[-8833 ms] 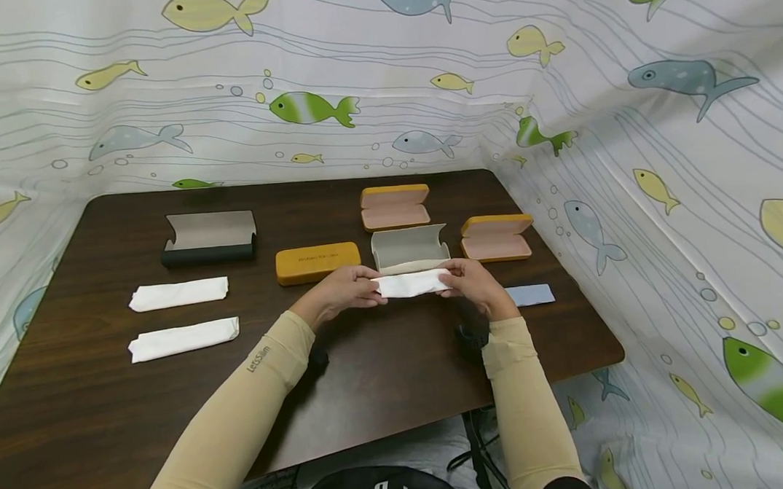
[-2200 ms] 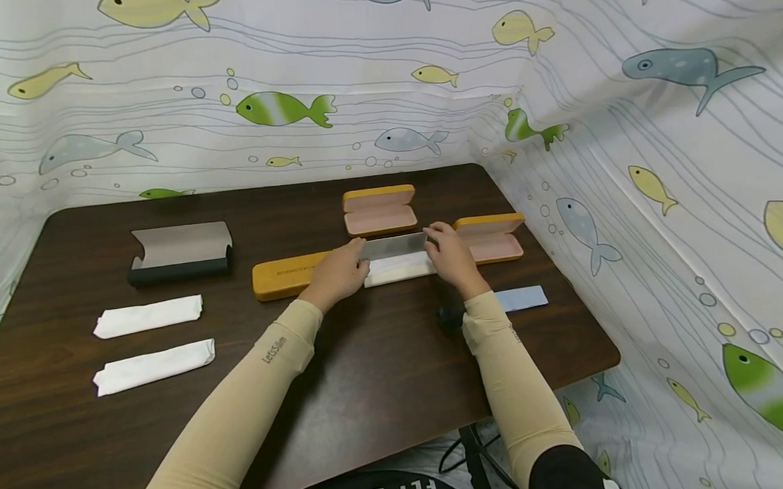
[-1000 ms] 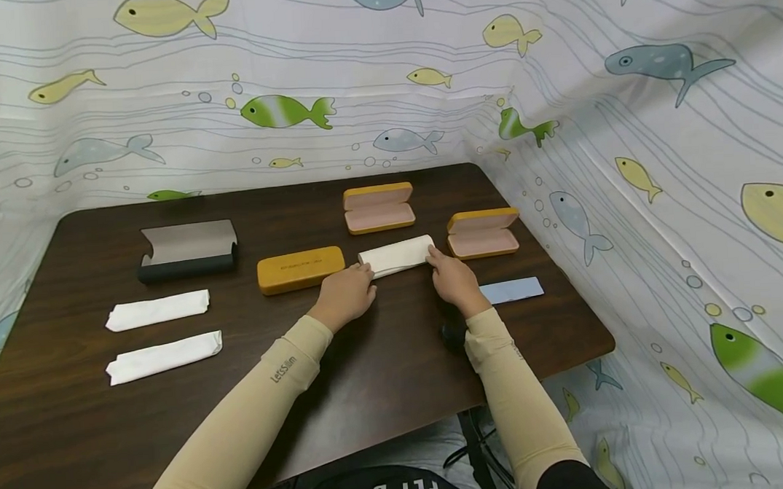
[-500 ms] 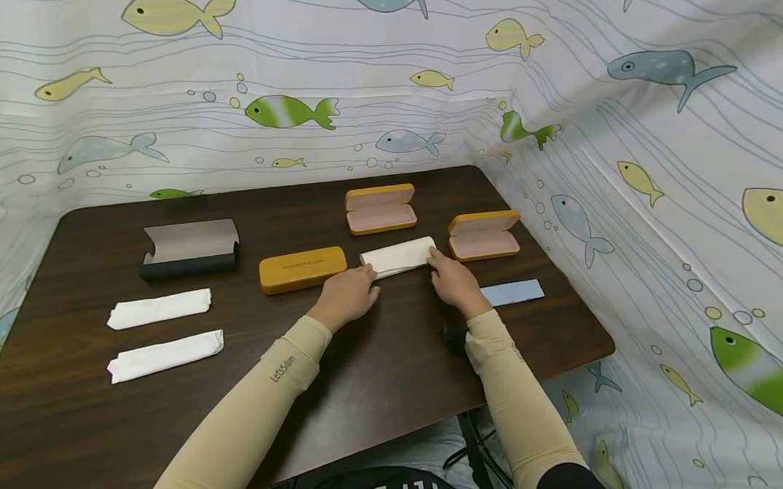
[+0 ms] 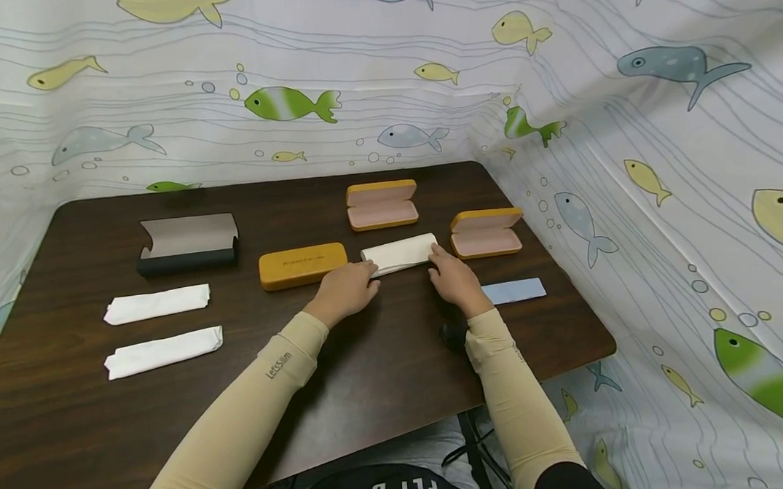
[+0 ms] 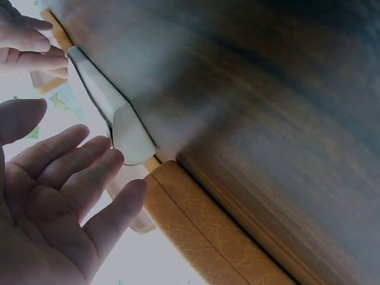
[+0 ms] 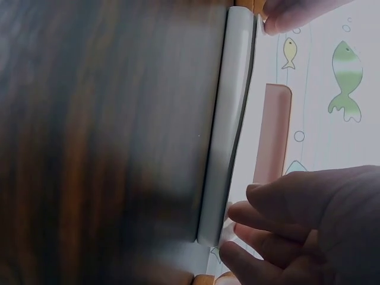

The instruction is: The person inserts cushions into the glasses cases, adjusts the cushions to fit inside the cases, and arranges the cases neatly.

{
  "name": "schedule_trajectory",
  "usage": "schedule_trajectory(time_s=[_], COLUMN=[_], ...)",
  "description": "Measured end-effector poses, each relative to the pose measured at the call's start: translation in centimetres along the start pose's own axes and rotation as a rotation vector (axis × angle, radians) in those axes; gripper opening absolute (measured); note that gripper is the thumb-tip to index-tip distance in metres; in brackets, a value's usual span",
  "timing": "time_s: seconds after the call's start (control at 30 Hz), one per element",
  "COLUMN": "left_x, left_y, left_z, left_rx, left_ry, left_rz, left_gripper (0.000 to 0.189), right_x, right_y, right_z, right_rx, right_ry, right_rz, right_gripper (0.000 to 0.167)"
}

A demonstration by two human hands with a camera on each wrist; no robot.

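Observation:
A white glasses case (image 5: 398, 255) lies closed on the dark wooden table, slightly slanted. My left hand (image 5: 344, 292) is at its left end, fingertips right at the edge. In the left wrist view the fingers (image 6: 89, 178) are spread and loosely extended, with the case (image 6: 110, 101) just beyond them. My right hand (image 5: 455, 277) is at the other end, fingertips on the flap's corner. The right wrist view shows its fingers (image 7: 249, 222) bent slightly against the case's flap edge (image 7: 244, 160). Whatever lies inside the case is hidden.
A closed yellow case (image 5: 303, 266) sits left of the white one. Two open yellow cases with pink lining (image 5: 382, 205) (image 5: 486, 233) stand behind and to the right. A dark open case (image 5: 188, 246), two folded white cloths (image 5: 158, 304) (image 5: 164, 352) and a blue strip (image 5: 514, 291) lie around.
Earlier both hands held a folded white cloth before the open case, then laid it inside. The case has since been closed; over the last second the hands have barely moved.

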State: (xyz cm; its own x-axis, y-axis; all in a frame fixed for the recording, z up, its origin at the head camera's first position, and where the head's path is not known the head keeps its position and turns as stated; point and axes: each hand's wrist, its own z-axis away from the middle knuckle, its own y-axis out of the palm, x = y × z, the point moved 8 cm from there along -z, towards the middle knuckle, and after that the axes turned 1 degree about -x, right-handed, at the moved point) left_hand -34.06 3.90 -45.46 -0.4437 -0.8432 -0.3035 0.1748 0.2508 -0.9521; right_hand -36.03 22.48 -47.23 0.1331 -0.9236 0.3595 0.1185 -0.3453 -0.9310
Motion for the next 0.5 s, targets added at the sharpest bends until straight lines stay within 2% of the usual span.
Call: schedule_trajectory(time_s=[0.5], left_x=[-0.07], left_y=[-0.24], left_z=[-0.06], left_rx=[-0.032], left_ry=[0.029], left_rz=[0.031], left_gripper=[0.041], right_x=[0.29], right_y=[0.04], right_z=[-0.05], right_rx=[0.013], right_ry=[0.021], right_rz=[-0.005], right_gripper=[0.046])
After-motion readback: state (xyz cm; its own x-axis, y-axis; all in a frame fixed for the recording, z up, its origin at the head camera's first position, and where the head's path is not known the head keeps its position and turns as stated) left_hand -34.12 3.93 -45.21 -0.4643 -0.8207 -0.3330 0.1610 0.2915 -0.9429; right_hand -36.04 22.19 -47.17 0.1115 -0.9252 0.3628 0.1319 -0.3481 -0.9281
